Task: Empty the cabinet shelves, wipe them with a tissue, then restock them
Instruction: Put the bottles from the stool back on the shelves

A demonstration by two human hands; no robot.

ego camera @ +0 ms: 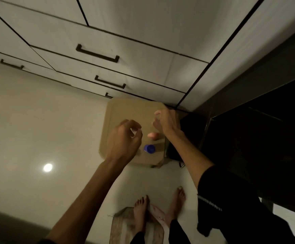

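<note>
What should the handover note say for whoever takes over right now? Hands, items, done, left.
Left hand: loosely curled, holds nothing, above the cardboard sheet.
Right hand: fingers spread, empty, over the sheet's far right edge.
Items: blue-capped item and pink item on the cardboard on the floor, beside the dark open cabinet.
Done: at least two items out.
Left: shelves too dark to judge; no tissue in view; wiping and restocking apparently pending.

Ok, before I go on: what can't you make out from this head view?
- Open cabinet interior: too dark to see shelves or contents.
- Blue-capped item and pink item on the cardboard: blurred, identity unclear.
- Right hand: motion blur; no grip visible.
- Left hand: fingers curled, apparently holding nothing.
</note>
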